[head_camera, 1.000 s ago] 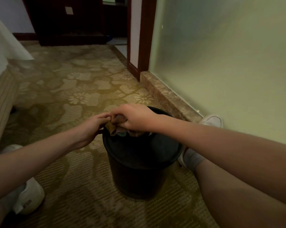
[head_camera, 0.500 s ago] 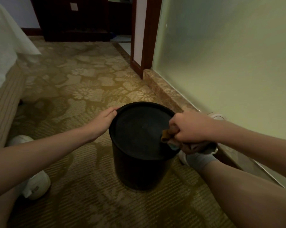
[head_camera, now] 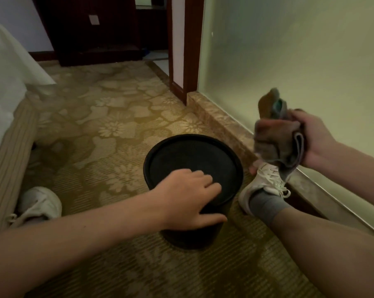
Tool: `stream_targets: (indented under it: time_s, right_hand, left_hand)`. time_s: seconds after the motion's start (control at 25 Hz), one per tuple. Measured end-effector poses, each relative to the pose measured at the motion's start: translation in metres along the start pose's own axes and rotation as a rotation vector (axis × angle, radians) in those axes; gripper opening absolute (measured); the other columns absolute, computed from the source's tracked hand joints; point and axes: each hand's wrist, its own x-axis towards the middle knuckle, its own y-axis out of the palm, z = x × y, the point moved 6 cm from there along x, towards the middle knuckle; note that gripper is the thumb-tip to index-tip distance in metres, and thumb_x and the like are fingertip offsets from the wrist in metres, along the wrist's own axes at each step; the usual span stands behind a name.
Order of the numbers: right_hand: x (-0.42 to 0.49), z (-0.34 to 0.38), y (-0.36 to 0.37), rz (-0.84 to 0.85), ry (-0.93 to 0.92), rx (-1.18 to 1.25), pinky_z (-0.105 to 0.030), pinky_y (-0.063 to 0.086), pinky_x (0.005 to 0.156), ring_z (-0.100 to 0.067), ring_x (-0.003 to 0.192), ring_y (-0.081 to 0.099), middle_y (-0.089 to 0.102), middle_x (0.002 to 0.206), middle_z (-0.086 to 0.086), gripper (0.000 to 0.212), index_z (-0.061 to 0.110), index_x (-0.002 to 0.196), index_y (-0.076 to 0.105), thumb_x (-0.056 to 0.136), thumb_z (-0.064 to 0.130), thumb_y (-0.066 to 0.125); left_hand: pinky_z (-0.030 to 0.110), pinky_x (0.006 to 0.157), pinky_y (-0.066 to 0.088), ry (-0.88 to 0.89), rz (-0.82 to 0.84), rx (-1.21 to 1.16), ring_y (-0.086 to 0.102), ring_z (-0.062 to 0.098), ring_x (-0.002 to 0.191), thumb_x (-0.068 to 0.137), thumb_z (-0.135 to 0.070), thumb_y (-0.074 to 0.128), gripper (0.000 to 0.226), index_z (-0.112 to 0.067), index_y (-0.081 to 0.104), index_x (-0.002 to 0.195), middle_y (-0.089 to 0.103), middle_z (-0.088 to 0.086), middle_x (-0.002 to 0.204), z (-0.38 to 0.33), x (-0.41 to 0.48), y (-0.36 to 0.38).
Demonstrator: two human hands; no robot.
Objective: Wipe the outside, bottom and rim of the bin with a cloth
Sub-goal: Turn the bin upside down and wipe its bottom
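A black round bin (head_camera: 194, 155) stands upside down on the patterned carpet, its flat bottom facing up. My left hand (head_camera: 188, 196) holds its near edge, bent fingers on the bottom and thumb against the outer wall. My right hand (head_camera: 317, 138) is raised to the right of the bin, apart from it, and grips a bunched brownish-grey cloth (head_camera: 276, 136) with a green patch showing at the top. The bin's rim sits on the carpet, hidden.
My right foot in a white shoe (head_camera: 265, 181) lies just right of the bin, my left shoe (head_camera: 39, 205) at the left. A bed (head_camera: 5, 82) runs along the left, and a marble skirting (head_camera: 220, 121) under a frosted wall (head_camera: 289, 61) along the right.
My right hand has lifted the cloth off the bin, up and to the right. My left hand has shifted from the bin's left side to its near edge.
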Motion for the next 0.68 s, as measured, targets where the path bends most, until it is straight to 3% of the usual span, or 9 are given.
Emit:
stream_targets:
  time_s: [0.16, 0.32, 0.48, 0.6, 0.68]
  right_hand:
    - [0.001, -0.023, -0.008, -0.088, 0.049, -0.025, -0.038, 0.055, 0.074, -0.024, 0.091, 0.069, 0.074, 0.097, -0.007, 0.028, 0.018, 0.11, 0.069, 0.094, 0.035, 0.054]
    - [0.01, -0.023, -0.002, -0.094, -0.001, -0.004, -0.043, 0.056, 0.086, -0.028, 0.099, 0.068, 0.067, 0.122, -0.018, 0.038, 0.011, 0.126, 0.059, 0.091, 0.023, 0.057]
    - [0.013, -0.02, 0.017, 0.02, -0.155, -0.056, -0.036, 0.057, 0.086, -0.027, 0.107, 0.068, 0.065, 0.121, -0.014, 0.048, 0.017, 0.129, 0.054, 0.084, 0.008, 0.068]
    - [0.007, -0.028, 0.044, 0.173, -0.247, -0.353, -0.032, 0.056, 0.08, -0.025, 0.105, 0.066, 0.061, 0.12, -0.011, 0.057, 0.025, 0.128, 0.054, 0.077, 0.009, 0.077]
    - [0.002, -0.031, 0.06, 0.185, -0.462, -0.725, -0.035, 0.052, 0.087, -0.018, 0.103, 0.064, 0.065, 0.114, -0.001, 0.047, 0.03, 0.12, 0.058, 0.077, 0.037, 0.077]
  left_hand:
    - [0.03, 0.058, 0.048, -0.042, 0.051, -0.037, 0.059, 0.016, 0.08, 0.097, -0.051, 0.034, 0.037, -0.02, 0.05, 0.111, 0.059, -0.003, 0.096, -0.001, -0.002, 0.019]
    - [0.023, 0.046, 0.033, 0.011, 0.028, -0.078, 0.055, 0.01, 0.065, 0.095, -0.05, 0.039, 0.028, -0.024, 0.051, 0.093, 0.056, -0.009, 0.08, 0.008, -0.011, 0.017]
    - [0.024, 0.047, 0.041, 0.099, 0.089, -0.113, 0.052, 0.007, 0.063, 0.096, -0.047, 0.044, 0.024, -0.026, 0.048, 0.087, 0.052, -0.011, 0.078, 0.024, -0.034, 0.013]
    - [0.026, 0.053, 0.043, 0.142, 0.108, -0.129, 0.049, 0.009, 0.065, 0.098, -0.044, 0.046, 0.022, -0.024, 0.045, 0.087, 0.05, -0.008, 0.081, 0.025, -0.054, 0.014]
    - [0.026, 0.055, 0.044, 0.154, 0.108, -0.111, 0.049, 0.01, 0.067, 0.098, -0.043, 0.045, 0.023, -0.023, 0.046, 0.088, 0.05, -0.007, 0.082, 0.025, -0.057, 0.015]
